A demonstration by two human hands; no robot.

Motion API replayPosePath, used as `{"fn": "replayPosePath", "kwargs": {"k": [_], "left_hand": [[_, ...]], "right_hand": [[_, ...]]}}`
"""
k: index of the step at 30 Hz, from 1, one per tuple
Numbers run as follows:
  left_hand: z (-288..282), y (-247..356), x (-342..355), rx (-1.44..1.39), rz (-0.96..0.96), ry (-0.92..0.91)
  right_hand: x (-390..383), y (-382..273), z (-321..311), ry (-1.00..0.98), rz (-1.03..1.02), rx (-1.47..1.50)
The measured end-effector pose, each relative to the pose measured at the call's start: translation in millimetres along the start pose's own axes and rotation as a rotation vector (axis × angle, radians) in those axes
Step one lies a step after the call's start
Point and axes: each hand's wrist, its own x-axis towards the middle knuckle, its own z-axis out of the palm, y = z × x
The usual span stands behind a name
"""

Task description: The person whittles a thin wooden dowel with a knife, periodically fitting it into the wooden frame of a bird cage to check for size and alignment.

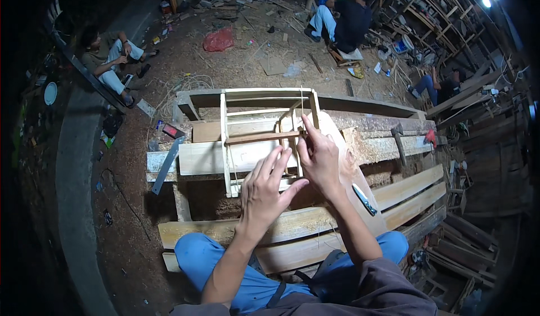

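Right hand (319,157): closed in a pinch at a thin upright slat (295,147) of the frame (225,141), where the slat crosses a darker brown rail (259,138).
Left hand (264,189): open, fingers spread, holding nothing; it hovers just near of the frame's near end, a little left of the right hand.
Key relation: the frame lies far of both hands, its long axis running near to far. The right hand is already on it, so it is the nearer one; the left is close, but I cannot tell if it touches.
Frame: small and ladder-like, pale raw wood, thin posts and cross rails, lying on wide planks (208,157).
Around: a hammer (398,139) to the right on the planks; a metal square (167,164) to the left; sawdust floor (185,63); other people sit far away.
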Motion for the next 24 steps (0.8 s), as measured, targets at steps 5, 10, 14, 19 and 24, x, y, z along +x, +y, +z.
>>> {"fn": "replayPosePath", "kwargs": {"k": [5, 10, 14, 19, 24], "left_hand": [[4.1, 1.8, 7.3, 0.041, -0.035, -0.099], [1.4, 9.5, 12.7, 0.098, -0.074, -0.081], [2.4, 10.6, 19.3, 0.125, -0.126, -0.176], [8.5, 11.0, 19.4, 0.13, -0.187, -0.204], [10.0, 15.5, 21.2, 0.173, -0.227, -0.238]], "right_hand": [[-5.8, 5.3, -4.4, -0.001, -0.059, -0.027], [-3.6, 7.2, -6.6, -0.028, -0.05, -0.048], [2.5, 6.4, -16.4, -0.105, -0.065, -0.075], [10.6, -0.7, -31.2, -0.213, -0.048, -0.094], [16.5, 3.3, -41.7, -0.314, 0.016, 0.001]]}}
